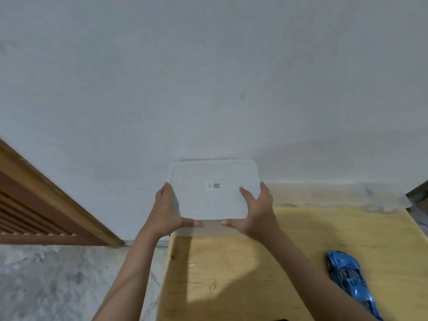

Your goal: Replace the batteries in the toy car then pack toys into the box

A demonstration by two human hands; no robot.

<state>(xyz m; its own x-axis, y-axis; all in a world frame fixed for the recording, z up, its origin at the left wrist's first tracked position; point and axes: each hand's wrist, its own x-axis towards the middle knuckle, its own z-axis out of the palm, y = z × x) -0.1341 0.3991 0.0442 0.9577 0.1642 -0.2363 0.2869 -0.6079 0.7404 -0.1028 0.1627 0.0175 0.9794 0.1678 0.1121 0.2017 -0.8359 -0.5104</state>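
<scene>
A white plastic box (213,200) with its lid on and a small QR sticker on top stands at the far left corner of the wooden table (289,262), against the wall. My left hand (168,210) grips its left side, thumb along the front edge. My right hand (257,210) grips its right side, thumb on the front edge and fingers spread over the lid. A shiny blue toy car (348,278) lies on the table at the right, partly behind my right forearm.
A white wall (208,77) rises straight behind the table. To the left are a wooden slatted door frame (34,205) and a grey marbled floor (58,281). A dark object (418,193) shows at the table's far right edge.
</scene>
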